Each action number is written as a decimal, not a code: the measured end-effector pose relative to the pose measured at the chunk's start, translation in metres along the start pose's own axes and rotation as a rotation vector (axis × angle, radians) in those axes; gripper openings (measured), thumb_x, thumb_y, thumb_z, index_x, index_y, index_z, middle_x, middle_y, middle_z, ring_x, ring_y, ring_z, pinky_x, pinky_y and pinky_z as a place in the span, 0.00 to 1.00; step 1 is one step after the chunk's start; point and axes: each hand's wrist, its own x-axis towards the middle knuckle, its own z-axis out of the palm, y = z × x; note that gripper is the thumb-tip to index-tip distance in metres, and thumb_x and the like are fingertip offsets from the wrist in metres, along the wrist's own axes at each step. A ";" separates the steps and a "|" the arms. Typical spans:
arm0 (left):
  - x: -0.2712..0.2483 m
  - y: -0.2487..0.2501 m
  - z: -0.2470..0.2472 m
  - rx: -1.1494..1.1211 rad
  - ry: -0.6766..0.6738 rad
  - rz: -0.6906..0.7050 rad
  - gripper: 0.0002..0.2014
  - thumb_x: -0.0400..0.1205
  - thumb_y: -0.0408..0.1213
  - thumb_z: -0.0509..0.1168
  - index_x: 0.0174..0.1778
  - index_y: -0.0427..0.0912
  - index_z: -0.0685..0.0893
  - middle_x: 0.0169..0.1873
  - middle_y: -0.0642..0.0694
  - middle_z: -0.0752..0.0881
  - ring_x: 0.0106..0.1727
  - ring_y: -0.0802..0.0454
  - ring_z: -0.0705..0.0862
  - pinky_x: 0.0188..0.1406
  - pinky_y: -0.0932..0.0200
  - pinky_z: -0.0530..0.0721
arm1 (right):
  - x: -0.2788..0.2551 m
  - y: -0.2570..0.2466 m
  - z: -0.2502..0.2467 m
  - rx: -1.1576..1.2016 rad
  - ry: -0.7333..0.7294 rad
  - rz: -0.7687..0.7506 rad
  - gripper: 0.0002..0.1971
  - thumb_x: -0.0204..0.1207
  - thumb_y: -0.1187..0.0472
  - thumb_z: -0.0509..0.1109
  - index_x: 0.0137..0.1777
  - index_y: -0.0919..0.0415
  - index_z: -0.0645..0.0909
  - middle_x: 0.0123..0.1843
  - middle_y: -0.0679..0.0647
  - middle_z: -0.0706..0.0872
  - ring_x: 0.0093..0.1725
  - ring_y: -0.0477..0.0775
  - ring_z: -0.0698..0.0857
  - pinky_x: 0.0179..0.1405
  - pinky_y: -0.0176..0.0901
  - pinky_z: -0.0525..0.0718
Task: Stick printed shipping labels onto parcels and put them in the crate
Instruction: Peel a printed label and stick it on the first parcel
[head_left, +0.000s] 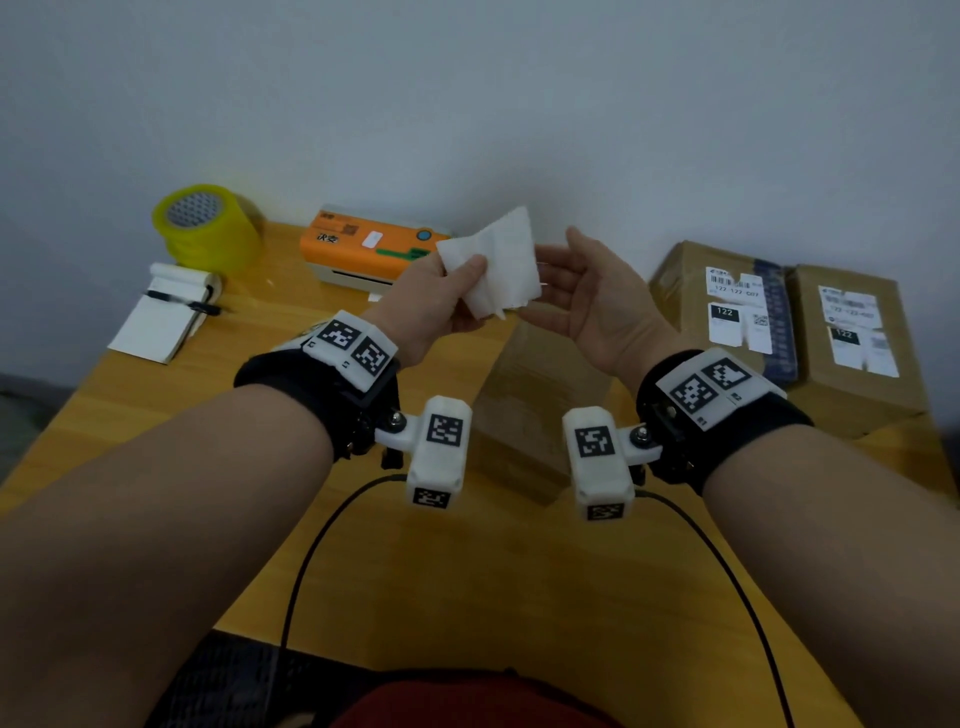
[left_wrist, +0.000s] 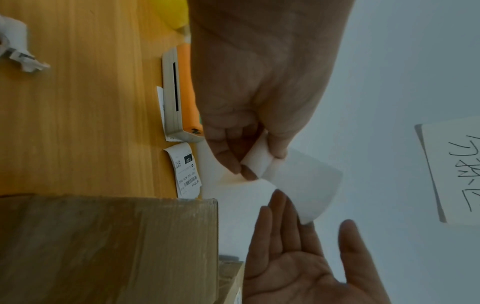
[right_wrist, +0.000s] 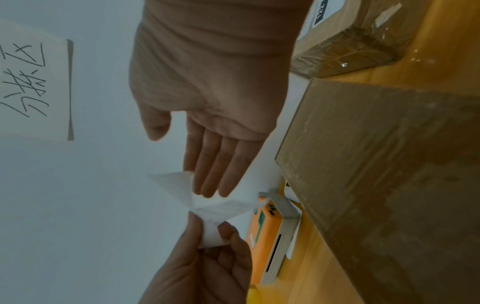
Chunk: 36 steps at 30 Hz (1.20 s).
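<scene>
My left hand pinches a white label sheet between thumb and fingers, raised above the table. The sheet is bent, its blank side toward me. My right hand is flat and open just right of it, fingertips at the sheet's edge. Under both hands lies a plain brown parcel with no label in sight. Two labelled parcels lie at the right. A printed label lies loose beside the printer.
An orange label printer stands at the back of the wooden table. Yellow tape rolls and a notepad with a pen lie at the left. A handwritten paper sign hangs on the wall. No crate is in view.
</scene>
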 end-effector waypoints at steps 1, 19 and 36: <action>0.001 -0.001 0.000 0.014 0.037 0.011 0.17 0.86 0.41 0.59 0.69 0.39 0.73 0.54 0.42 0.82 0.47 0.49 0.83 0.33 0.62 0.86 | 0.000 0.001 0.000 -0.033 0.007 -0.005 0.19 0.82 0.48 0.61 0.54 0.64 0.82 0.47 0.58 0.87 0.43 0.53 0.88 0.41 0.48 0.89; 0.000 0.000 -0.001 -0.076 -0.006 0.121 0.16 0.83 0.35 0.63 0.65 0.35 0.77 0.58 0.40 0.85 0.56 0.46 0.86 0.53 0.52 0.87 | 0.009 0.005 -0.004 -0.134 0.110 -0.112 0.02 0.77 0.62 0.71 0.47 0.59 0.83 0.49 0.54 0.88 0.49 0.52 0.86 0.43 0.42 0.85; -0.004 -0.006 -0.014 0.259 -0.014 0.110 0.15 0.84 0.35 0.62 0.65 0.33 0.78 0.52 0.43 0.85 0.46 0.55 0.84 0.44 0.65 0.86 | 0.014 0.010 -0.012 -0.359 0.204 -0.079 0.03 0.78 0.61 0.71 0.42 0.57 0.84 0.44 0.52 0.87 0.47 0.51 0.84 0.44 0.40 0.82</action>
